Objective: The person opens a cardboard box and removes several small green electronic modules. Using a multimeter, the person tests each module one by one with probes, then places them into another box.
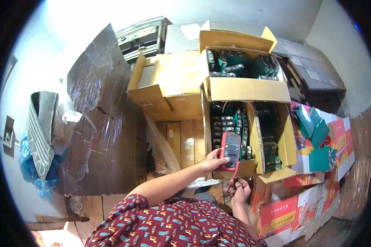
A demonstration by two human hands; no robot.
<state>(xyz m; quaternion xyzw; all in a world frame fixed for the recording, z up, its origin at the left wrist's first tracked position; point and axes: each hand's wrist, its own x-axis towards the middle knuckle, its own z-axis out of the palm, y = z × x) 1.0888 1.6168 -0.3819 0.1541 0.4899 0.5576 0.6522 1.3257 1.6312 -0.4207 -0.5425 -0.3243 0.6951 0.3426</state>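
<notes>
My left hand (212, 161) grips a red-rimmed multimeter (232, 143) with a dark face, held above an open carton. A red test lead (233, 178) runs down from the meter's lower end. My right hand (240, 191) is closed around the leads, close to my body; the probe tips cannot be made out. Under the meter, the open carton (257, 140) holds rows of green-wrapped blocks (223, 123) with metal ends, on both sides of a cardboard divider. More such blocks (234, 69) stand in a second open carton (247, 88) behind it.
Green blocks (313, 125) lie on red, white and yellow printed boxes (282, 212) at right. Left of the cartons is an opened brown box (173, 105). A tall stack of cardboard sheets (111, 152) stands further left, beside a blue plastic bag (29, 164).
</notes>
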